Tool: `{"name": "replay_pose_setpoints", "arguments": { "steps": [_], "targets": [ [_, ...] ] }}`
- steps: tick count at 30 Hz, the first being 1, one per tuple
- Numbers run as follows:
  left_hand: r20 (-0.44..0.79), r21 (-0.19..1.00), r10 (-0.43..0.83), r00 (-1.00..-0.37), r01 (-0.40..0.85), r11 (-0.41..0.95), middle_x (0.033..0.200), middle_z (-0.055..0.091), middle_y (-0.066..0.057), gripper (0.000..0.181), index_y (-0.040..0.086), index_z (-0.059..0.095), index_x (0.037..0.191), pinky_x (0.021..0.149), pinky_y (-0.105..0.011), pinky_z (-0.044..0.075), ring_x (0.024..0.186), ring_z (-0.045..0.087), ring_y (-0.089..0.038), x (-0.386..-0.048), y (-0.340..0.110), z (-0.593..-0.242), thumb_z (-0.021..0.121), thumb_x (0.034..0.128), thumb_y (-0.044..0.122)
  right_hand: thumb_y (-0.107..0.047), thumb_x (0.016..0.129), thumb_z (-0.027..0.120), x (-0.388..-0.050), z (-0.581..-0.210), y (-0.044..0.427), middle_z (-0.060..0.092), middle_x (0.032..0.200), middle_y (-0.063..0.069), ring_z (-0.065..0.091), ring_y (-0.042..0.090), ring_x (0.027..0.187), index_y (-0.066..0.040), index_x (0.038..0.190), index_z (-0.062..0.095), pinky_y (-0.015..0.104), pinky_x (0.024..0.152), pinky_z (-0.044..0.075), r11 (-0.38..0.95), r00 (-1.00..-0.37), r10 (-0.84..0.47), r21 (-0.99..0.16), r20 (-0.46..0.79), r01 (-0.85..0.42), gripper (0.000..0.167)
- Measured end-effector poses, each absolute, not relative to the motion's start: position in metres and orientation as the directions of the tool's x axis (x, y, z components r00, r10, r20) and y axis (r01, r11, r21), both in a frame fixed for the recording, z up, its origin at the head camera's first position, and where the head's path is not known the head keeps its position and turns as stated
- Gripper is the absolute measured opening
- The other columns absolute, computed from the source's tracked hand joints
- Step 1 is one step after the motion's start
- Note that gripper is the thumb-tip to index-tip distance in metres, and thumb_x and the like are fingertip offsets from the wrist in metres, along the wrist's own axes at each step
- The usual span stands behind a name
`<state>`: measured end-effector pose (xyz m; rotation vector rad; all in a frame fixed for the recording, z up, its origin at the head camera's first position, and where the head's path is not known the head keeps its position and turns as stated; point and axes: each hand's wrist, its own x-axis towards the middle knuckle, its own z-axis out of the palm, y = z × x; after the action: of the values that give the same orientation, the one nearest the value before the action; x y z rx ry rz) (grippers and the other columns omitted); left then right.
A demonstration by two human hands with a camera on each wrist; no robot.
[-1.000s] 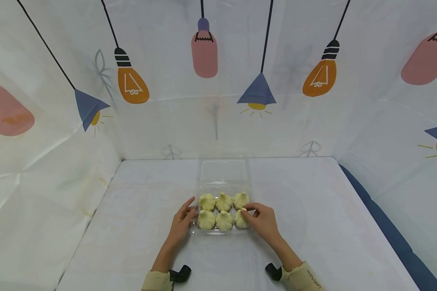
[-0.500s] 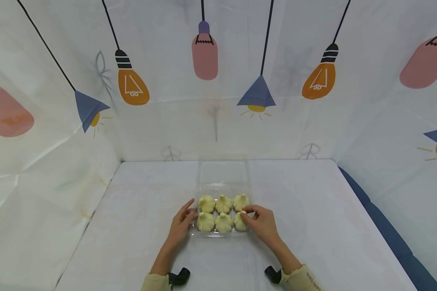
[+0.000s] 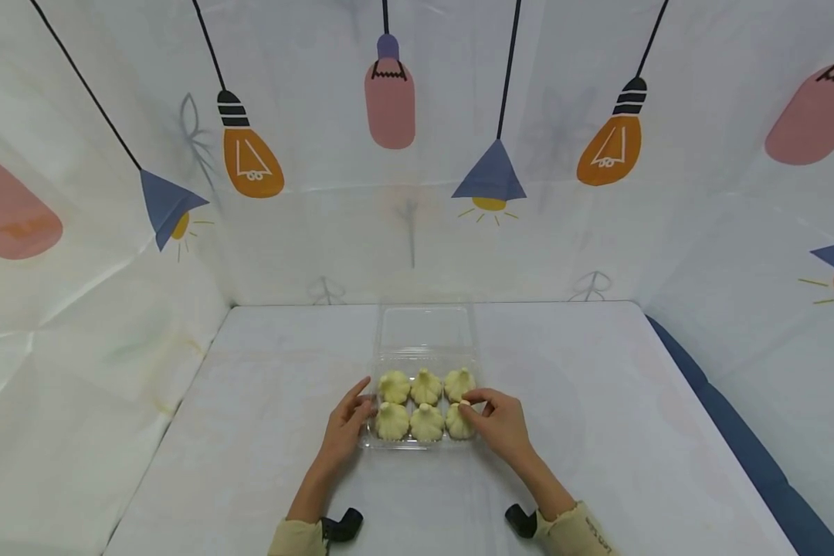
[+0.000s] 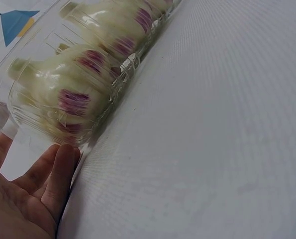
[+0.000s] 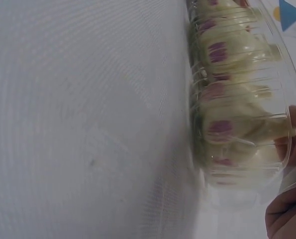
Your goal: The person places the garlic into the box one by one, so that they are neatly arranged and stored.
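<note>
A clear plastic clamshell box (image 3: 427, 328) lies with its lid folded back, away from me. In its base sit several pale garlic bulbs in two rows, stems up; the left wrist view shows purple patches on a bulb (image 4: 63, 99) through the wall. With thumb and fingertips my right hand (image 3: 506, 426) pinches the stem of the front right garlic bulb (image 3: 459, 425), which rests inside the box. My left hand (image 3: 345, 426) touches the box's left side, fingers fairly straight. Only part of my right hand (image 5: 289, 214) appears in the right wrist view.
A white-covered table (image 3: 285, 363) carries the box near its middle. Behind and at both sides hang white sheets printed with lamps (image 3: 489, 174). Dark blue fabric (image 3: 716, 421) shows beyond the table's right edge. Each wrist wears a black device (image 3: 343, 525).
</note>
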<state>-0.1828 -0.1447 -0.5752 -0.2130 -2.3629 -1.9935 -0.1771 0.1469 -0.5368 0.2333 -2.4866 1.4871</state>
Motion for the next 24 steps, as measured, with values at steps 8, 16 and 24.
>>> {"name": "replay_pose_setpoints", "arguments": {
  "steps": [8, 16, 24],
  "targets": [
    [0.139, 0.979, 0.079, -0.987, 0.149, 0.143, 0.117, 0.06, -0.023, 0.044, 0.004, 0.044, 0.145, 0.078, -0.028, 0.048, 0.099, 0.062, -0.034, -0.183, -0.145, -0.577, 0.051, 0.1023, 0.014, -0.01, 0.081, 0.08, -0.178, -0.534, 0.152, 0.07, 0.085, -0.002, 0.045, 0.007, 0.049, -0.008, 0.094, 0.075, 0.025, 0.044, 0.039, 0.423, -0.956, -0.044, -0.861, 0.292, -0.282, 0.015],
    [0.086, 0.994, 0.056, -0.995, 0.089, 0.068, 0.124, 0.055, -0.028, 0.045, -0.001, 0.042, 0.144, 0.077, -0.037, 0.051, 0.108, 0.056, -0.036, -0.183, -0.148, -0.564, 0.051, 0.1012, 0.007, -0.012, 0.086, 0.076, -0.19, -0.519, 0.17, 0.07, 0.084, -0.002, 0.045, 0.008, 0.047, -0.006, 0.095, 0.075, 0.025, 0.042, 0.038, 0.452, -0.951, -0.047, -0.843, 0.304, -0.292, 0.011],
    [0.043, 0.997, -0.079, -0.996, 0.038, 0.065, 0.123, 0.058, -0.023, 0.036, 0.0, 0.055, 0.134, 0.078, -0.04, 0.053, 0.106, 0.06, -0.036, -0.211, -0.158, -0.543, 0.054, 0.1009, 0.014, -0.016, 0.09, 0.072, -0.22, -0.489, 0.186, 0.071, 0.086, 0.002, 0.052, 0.013, 0.057, -0.007, 0.098, 0.075, 0.026, 0.048, 0.041, 0.512, -0.953, -0.052, -0.811, 0.3, -0.283, 0.012]
  ]
}}
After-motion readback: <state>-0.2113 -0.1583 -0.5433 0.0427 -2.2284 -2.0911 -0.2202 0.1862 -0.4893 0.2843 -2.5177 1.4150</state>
